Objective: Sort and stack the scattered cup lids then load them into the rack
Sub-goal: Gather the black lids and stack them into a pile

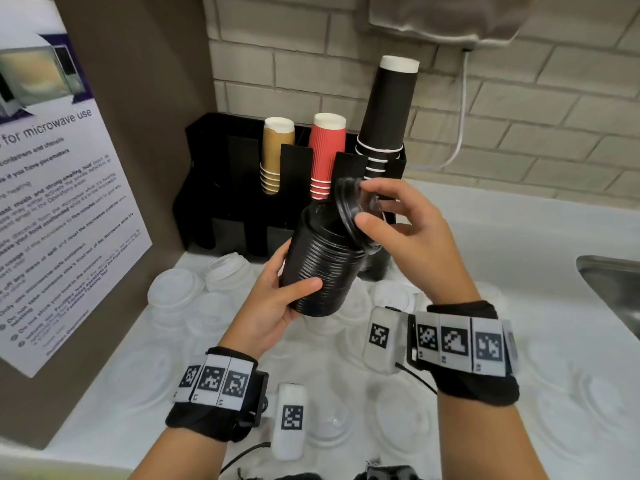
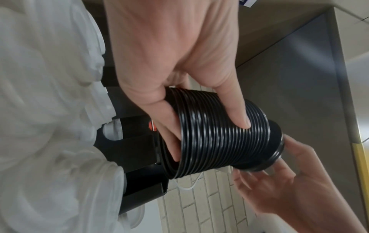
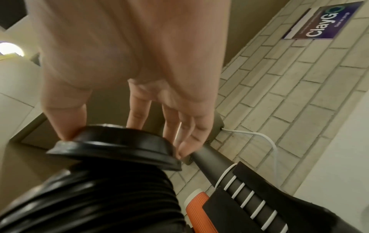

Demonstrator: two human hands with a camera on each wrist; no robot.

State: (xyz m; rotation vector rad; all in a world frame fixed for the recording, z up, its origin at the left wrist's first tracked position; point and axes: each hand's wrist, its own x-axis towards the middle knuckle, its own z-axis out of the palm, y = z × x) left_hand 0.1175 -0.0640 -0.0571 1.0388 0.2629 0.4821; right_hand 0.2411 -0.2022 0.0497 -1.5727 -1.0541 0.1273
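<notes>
Scattering over white counter [image 1: 519, 271]: white lids [image 1: 180, 289], before brick wall [image 1: 519, 116].

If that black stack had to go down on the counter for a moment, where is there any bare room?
Bare counter lies right of the rack, between the brick wall and the sink. The near-left strip beside the poster also looks free. Ahead of the rack and under both wrists it is crowded with white lids.
</notes>
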